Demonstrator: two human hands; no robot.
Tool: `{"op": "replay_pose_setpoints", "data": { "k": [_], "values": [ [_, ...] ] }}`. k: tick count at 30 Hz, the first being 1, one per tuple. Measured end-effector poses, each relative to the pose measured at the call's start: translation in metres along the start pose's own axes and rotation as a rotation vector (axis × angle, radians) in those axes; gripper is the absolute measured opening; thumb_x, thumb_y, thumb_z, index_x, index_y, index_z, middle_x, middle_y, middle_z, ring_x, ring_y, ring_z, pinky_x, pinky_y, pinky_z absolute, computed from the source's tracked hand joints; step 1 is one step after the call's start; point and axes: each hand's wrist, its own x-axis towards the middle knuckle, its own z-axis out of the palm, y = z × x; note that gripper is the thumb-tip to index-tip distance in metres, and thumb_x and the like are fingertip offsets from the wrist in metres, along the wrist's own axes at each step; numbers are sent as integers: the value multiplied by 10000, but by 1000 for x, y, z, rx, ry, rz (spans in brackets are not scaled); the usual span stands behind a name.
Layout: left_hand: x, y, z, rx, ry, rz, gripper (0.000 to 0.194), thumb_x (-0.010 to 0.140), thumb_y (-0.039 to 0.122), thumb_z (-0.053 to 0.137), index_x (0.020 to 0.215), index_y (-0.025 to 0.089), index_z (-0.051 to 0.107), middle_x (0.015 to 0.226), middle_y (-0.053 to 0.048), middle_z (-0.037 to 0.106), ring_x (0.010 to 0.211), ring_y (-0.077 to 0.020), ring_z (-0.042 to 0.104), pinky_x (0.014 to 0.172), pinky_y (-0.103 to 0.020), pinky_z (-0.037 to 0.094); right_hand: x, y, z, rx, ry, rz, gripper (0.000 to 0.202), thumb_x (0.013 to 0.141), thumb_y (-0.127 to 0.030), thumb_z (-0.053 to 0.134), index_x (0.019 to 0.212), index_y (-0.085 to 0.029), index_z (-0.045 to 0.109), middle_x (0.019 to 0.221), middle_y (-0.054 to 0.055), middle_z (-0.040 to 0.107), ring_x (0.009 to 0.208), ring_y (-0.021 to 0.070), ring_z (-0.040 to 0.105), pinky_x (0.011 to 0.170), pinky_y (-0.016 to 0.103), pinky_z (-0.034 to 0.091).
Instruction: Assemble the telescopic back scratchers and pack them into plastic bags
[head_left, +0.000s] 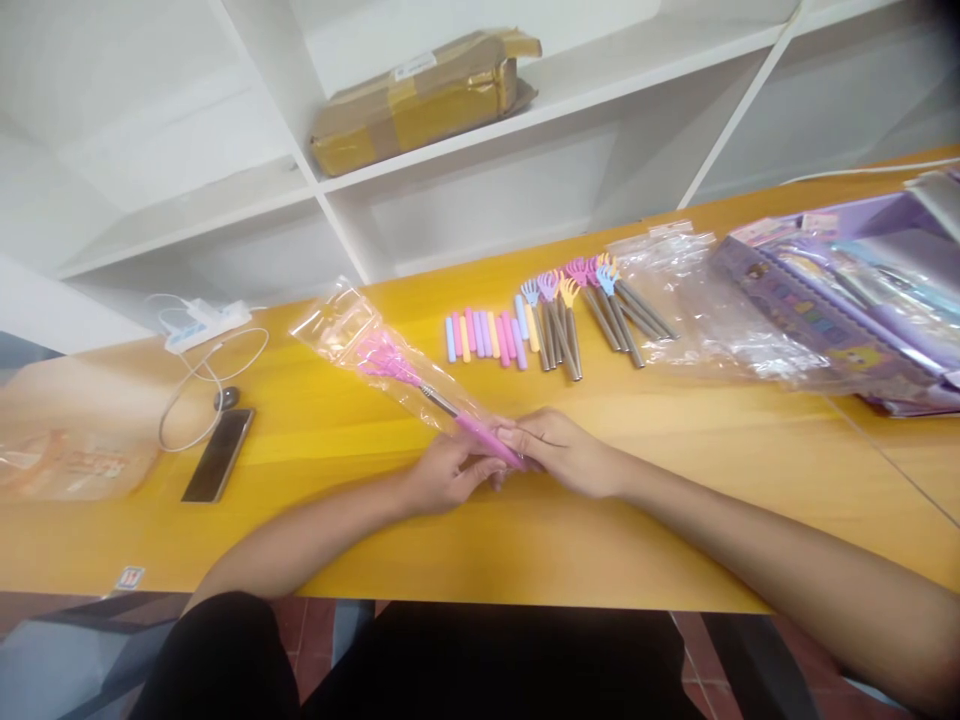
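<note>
A pink back scratcher [480, 434] with a hand-shaped head and a metal shaft lies slantwise inside a clear plastic bag [330, 325]. My left hand [448, 474] grips its pink handle from below, thumb along it. On the handle's end, my right hand [566, 450] is closed too, with the fingertips partly hidden. Beyond my hands lies a row of coloured handle sleeves [487, 335] in blue, pink, yellow and purple. To their right are several back scratchers with bare metal shafts [615, 315] and coloured hand-shaped heads.
Clear plastic bags [697, 300] lie beside a purple box [825, 310] of packaged items at right. At left are a phone [218, 455], a dark mouse-like object [226, 398], a white cable and a power strip [206, 325]. A taped carton [420, 100] sits on the shelf.
</note>
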Motion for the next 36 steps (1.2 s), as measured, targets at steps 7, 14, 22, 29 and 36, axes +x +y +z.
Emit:
{"op": "replay_pose_setpoints", "data": {
  "k": [7,14,22,29,36],
  "values": [
    [2,-4,-3,1,0,26,242,1058,343,560,1098,198,750,869,-61,734,808,-190,715,862,-335,585,-3,-3,3,-232,82,-84,620,1156,-512,335,868,-149,748,811,42,720,699,120,629,711,240,439],
    [-5,-13,-4,-128,256,100,246,981,413,689,1080,193,740,888,-61,728,818,-185,696,922,-356,576,-1,1,4,-514,58,-291,415,1140,-357,437,854,-168,671,770,25,660,661,110,558,677,237,393],
    [15,-10,-44,-411,835,-114,461,918,639,730,960,181,691,702,20,601,586,-111,546,575,-227,479,-2,1,8,-447,-73,-299,211,1010,-191,571,831,-176,682,719,-14,619,616,83,522,635,221,389],
    [27,-30,-55,-625,910,-148,417,798,520,877,889,186,646,713,46,582,577,-94,543,563,-218,485,-1,4,1,-549,-202,-253,220,992,-235,603,779,-181,628,705,-21,605,631,92,523,647,234,389],
    [25,-30,-45,-661,883,-271,428,786,514,868,872,191,601,636,64,563,508,-95,525,523,-224,487,3,19,-18,-900,115,-86,351,1009,-460,679,1238,-194,664,1160,100,663,781,167,638,686,304,482]
  ]
}}
